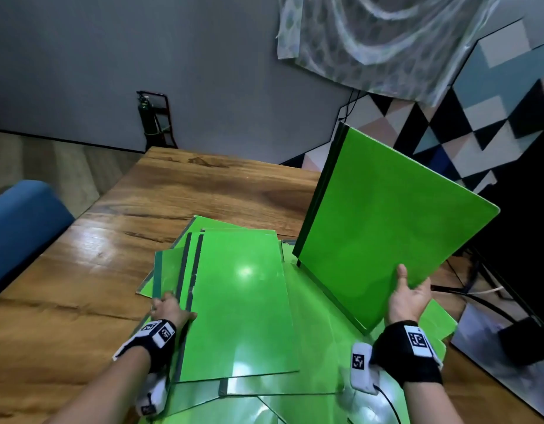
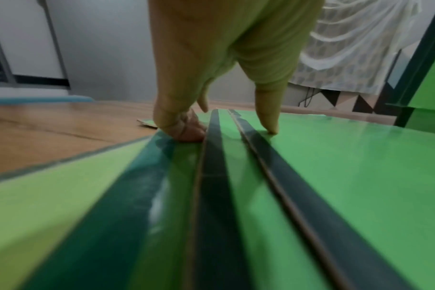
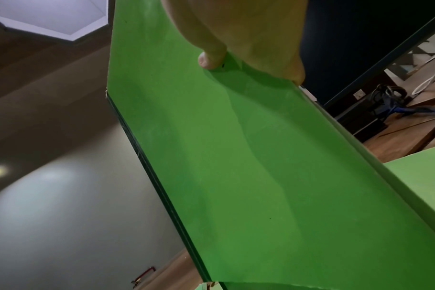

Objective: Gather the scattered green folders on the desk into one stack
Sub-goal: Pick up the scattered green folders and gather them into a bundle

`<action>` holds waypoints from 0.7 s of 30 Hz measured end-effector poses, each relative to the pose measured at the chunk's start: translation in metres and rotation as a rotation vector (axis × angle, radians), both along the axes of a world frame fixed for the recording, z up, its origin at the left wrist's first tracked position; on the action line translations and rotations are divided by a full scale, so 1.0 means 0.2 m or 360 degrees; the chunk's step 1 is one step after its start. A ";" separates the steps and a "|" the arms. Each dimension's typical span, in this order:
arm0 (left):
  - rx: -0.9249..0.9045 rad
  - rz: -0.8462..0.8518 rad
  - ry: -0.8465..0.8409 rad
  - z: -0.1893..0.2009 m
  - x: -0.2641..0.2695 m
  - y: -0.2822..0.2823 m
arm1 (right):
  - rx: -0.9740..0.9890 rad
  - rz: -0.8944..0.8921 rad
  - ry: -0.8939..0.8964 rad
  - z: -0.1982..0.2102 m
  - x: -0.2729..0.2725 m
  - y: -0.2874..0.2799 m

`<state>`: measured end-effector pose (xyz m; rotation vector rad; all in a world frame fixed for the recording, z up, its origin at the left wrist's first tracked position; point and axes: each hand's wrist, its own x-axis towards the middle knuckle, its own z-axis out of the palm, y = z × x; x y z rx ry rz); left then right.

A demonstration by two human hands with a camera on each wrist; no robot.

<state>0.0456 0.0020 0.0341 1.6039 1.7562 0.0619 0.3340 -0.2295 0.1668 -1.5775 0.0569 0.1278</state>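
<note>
Several green folders [image 1: 240, 301] with dark spines lie in a loose, overlapping heap on the wooden desk [image 1: 203, 185]. My left hand [image 1: 171, 310] rests on the heap's left edge. The left wrist view shows its fingers [image 2: 184, 129] pressing a lower folder and its thumb [image 2: 270, 121] pressing the top folder [image 2: 335, 176], one on each side of two spines. My right hand [image 1: 409, 296] grips one green folder [image 1: 380, 221] by its near edge, thumb [image 3: 210, 58] on the upper face. This folder [image 3: 236, 157] is lifted and tilted above the heap's right side.
A blue chair [image 1: 23, 221] stands at the desk's left edge. A dark screen [image 1: 524, 240] and cables [image 1: 466, 289] sit at the right side of the desk. A fire extinguisher [image 1: 148, 117] stands by the far wall. Bare wood lies beyond and left of the heap.
</note>
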 end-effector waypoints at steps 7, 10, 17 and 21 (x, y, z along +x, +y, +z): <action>-0.0321 0.0178 -0.0358 0.00 0.17 -0.02 | -0.0021 0.0018 -0.0022 -0.02 -0.01 -0.01; -0.0456 0.0196 -0.0555 0.00 0.26 -0.06 | -0.0028 0.0019 -0.0040 -0.02 -0.02 -0.01; -0.0474 0.0490 -0.1109 0.07 0.47 -0.18 | -0.0066 0.0036 -0.0063 -0.03 -0.05 0.01; -0.0284 0.0453 -0.1225 0.14 0.49 -0.15 | -0.0041 0.0044 -0.0107 -0.01 -0.06 -0.01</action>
